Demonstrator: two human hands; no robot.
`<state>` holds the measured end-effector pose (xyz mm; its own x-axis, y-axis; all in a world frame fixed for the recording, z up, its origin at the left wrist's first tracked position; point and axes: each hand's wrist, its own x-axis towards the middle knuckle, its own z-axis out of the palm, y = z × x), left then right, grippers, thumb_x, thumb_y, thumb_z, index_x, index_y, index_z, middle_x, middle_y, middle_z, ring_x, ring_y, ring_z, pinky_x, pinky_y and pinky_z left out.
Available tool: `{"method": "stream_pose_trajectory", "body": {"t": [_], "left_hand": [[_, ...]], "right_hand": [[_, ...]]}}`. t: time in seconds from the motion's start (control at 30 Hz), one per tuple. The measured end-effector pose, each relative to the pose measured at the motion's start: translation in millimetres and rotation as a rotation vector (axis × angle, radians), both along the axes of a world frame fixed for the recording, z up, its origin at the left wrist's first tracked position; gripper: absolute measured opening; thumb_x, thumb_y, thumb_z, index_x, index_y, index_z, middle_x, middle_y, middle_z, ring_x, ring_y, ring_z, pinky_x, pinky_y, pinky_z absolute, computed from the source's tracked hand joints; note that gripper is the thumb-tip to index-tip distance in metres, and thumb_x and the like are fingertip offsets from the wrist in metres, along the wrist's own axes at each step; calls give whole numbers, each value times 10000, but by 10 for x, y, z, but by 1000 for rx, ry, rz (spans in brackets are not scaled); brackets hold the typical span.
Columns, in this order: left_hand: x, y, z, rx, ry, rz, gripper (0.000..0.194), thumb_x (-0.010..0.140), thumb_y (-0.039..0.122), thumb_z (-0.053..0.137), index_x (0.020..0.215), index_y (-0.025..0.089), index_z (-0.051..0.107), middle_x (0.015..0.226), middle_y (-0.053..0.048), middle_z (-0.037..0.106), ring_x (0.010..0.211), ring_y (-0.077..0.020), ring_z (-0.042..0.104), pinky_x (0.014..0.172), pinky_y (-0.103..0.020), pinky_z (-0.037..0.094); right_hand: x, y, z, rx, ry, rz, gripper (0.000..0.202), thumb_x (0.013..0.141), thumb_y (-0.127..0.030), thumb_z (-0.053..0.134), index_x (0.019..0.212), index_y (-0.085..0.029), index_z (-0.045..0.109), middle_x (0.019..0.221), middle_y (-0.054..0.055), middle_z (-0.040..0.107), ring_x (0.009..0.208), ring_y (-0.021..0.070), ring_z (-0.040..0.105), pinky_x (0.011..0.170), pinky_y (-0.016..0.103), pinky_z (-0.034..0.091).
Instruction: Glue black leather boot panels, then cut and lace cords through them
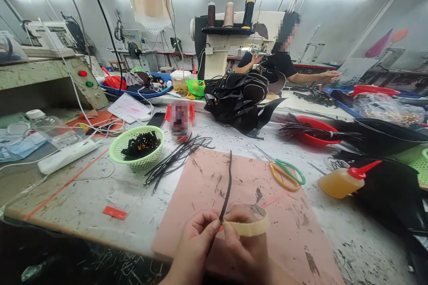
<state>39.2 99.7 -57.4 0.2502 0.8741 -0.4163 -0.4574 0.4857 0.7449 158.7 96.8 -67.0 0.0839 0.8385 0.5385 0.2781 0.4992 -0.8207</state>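
Note:
A thin black braided cord runs up from my fingertips over a pink mat. Near its lower part, my left hand pinches it between thumb and forefinger. My right hand carries a roll of pale yellow tape looped around its fingers. Its thumb and fingertip close together right beside the cord; whether a tape end is between them I cannot make out. A bit of orange-red shows just under the fingertips. Scissors with green and orange handles lie at the mat's upper right.
Left of the mat are loose black cords and a green basket of black pieces. A glue bottle lies to the right, near a red bowl. Black bags sit behind; a co-worker is beyond the sewing machine.

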Motion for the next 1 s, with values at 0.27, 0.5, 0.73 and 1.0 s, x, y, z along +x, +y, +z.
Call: {"method": "stream_pose_trajectory", "body": {"t": [0.27, 0.5, 0.73, 1.0], "left_hand": [[-31, 9, 1, 66, 24, 1, 203, 624, 303, 740, 642, 150, 607, 670, 2, 588, 653, -116, 486, 646, -214, 384], [-57, 21, 54, 52, -6, 64, 215, 583, 303, 764, 635, 153, 618, 638, -6, 610, 663, -128, 523, 686, -228, 408], [-40, 60, 123, 5, 14, 155, 148, 627, 264, 733, 623, 162, 626, 994, -50, 624, 965, -197, 562, 843, -270, 428], [-44, 46, 98, 55, 4, 146, 130, 664, 258, 700, 633, 158, 623, 1037, -51, 599, 1012, -218, 540, 877, -275, 403]], "right_hand": [[113, 59, 0, 235, -300, 18, 227, 720, -35, 433, 849, -219, 466, 872, 45, 567, 864, 170, 561, 710, 311, 488], [264, 112, 191, 117, -462, 38, 170, 743, -140, 557, 903, -190, 589, 763, 54, 602, 722, 174, 564, 607, 291, 491], [203, 92, 274, -426, 20, 57, 76, 752, -240, 590, 711, -209, 646, 691, 26, 665, 661, 175, 609, 589, 279, 491], [-52, 84, 234, -748, 556, 103, 165, 565, -283, 741, 610, -183, 618, 677, 17, 667, 696, 179, 607, 650, 296, 483]]}}
